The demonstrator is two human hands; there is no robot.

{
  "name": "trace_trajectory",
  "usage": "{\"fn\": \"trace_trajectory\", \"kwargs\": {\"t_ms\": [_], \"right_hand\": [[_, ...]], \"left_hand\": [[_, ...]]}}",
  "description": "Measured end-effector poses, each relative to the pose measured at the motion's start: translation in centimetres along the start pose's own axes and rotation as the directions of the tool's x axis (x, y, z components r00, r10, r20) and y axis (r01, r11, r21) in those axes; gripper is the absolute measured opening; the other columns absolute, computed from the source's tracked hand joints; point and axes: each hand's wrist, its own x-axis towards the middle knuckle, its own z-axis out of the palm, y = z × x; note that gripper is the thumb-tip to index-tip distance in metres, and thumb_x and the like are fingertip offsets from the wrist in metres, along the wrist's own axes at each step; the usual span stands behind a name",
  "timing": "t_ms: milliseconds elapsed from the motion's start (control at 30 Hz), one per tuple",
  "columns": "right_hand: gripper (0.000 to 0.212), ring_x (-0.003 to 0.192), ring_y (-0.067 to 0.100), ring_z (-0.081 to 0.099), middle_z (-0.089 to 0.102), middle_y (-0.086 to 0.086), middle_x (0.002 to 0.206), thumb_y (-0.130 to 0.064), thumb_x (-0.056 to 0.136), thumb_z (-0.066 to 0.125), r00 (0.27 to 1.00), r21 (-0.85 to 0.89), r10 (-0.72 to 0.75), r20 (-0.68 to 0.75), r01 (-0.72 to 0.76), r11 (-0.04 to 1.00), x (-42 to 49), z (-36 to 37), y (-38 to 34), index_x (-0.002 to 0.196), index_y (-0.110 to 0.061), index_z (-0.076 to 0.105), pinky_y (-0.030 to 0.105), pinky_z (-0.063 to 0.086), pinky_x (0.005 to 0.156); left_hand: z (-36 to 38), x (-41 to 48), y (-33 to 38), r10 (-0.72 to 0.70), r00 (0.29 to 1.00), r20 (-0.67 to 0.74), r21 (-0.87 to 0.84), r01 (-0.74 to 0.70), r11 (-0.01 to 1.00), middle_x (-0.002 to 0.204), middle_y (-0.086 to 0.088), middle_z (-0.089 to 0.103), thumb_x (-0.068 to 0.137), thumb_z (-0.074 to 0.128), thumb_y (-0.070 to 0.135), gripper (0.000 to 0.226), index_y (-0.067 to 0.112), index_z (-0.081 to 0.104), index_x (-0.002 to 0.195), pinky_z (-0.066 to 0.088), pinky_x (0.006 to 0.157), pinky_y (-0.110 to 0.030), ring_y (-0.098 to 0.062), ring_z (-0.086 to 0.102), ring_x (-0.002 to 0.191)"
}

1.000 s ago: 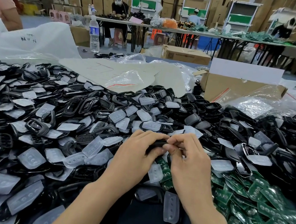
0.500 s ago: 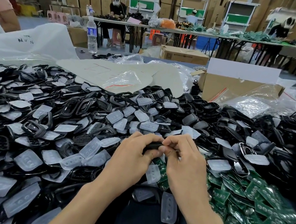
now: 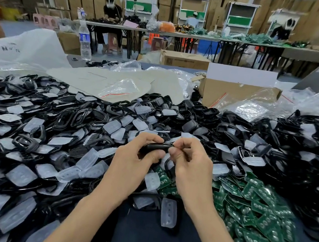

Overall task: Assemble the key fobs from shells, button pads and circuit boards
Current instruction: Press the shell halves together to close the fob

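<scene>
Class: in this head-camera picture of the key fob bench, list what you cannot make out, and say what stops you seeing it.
Head view: what is inside the fob, since the left hand and right hand cover it.
Head view: the bottle label, too small and blurred.
Head view: how far the boards reach, cut by the bottom edge.
Head view: the writing on the bag, too small.

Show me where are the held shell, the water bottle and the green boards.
shell (image 3: 157, 147): head view, middle of its edge.
water bottle (image 3: 85, 44): head view, its body.
green boards (image 3: 253, 219): head view, middle of pile.
</scene>
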Motion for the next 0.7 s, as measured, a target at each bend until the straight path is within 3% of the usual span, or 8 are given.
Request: {"fn": "trace_trajectory", "kwargs": {"t_ms": [167,267,433,533,700], "right_hand": [[0.032,0.075,0.003,0.062,0.066,-0.011,0.083,-0.006,0.095,0.065,1.0,0.036,-0.014,-0.01,0.015,0.999,-0.5,-1.1,-1.7,0.084,-0.036,0.061,0.013,0.046,0.06],[0.034,0.064,0.001,0.058,0.065,-0.008,0.078,-0.004,0.094,0.065,1.0,0.067,-0.025,-0.015,0.026,0.997,-1.1,-2.5,-2.9,0.082,-0.035,0.061,0.011,0.042,0.054],[0.036,0.078,0.005,0.065,0.067,-0.01,0.083,-0.003,0.094,0.064,0.998,0.038,-0.047,-0.041,0.049,0.998,-2.3,-4.7,-4.5,0.082,-0.036,0.059,0.014,0.049,0.065],[0.036,0.075,0.001,0.065,0.067,-0.009,0.082,-0.001,0.094,0.063,0.996,0.062,-0.051,-0.074,0.055,0.997,-3.0,-6.2,-5.5,0.082,-0.035,0.059,0.011,0.046,0.064],[0.036,0.073,0.002,0.063,0.067,-0.008,0.084,-0.004,0.095,0.062,0.985,0.062,-0.064,-0.162,0.075,0.995,-4.4,-9.1,-7.1,0.084,-0.037,0.059,0.012,0.045,0.062]], "left_hand": [[-0.1,-0.6,1.7,0.003,0.999,0.038,-0.137,0.002,0.991,0.082,0.006,0.075,0.088,0.075,0.009,0.036,0.043,0.068,0.094,0.054,0.07,-0.018,-0.01,0.071,0.072],[0.4,-1.4,3.2,0.032,0.999,0.021,-0.156,-0.029,0.987,0.078,0.006,0.073,0.087,0.075,0.007,0.036,0.042,0.069,0.093,0.054,0.07,-0.019,-0.009,0.069,0.07],[1.5,-2.8,6.0,0.046,0.999,-0.019,-0.195,-0.049,0.98,0.081,0.008,0.075,0.085,0.077,0.008,0.033,0.04,0.071,0.091,0.055,0.069,-0.017,-0.007,0.07,0.073],[2.2,-3.5,7.9,0.085,0.996,-0.016,-0.187,-0.086,0.978,0.081,0.01,0.076,0.085,0.076,0.006,0.036,0.041,0.071,0.09,0.049,0.064,-0.01,-0.006,0.07,0.073],[3.9,-4.6,10.6,0.149,0.988,0.032,-0.213,-0.138,0.967,0.085,0.009,0.076,0.086,0.076,0.006,0.033,0.039,0.071,0.089,0.051,0.067,-0.013,-0.011,0.072,0.078]]}}
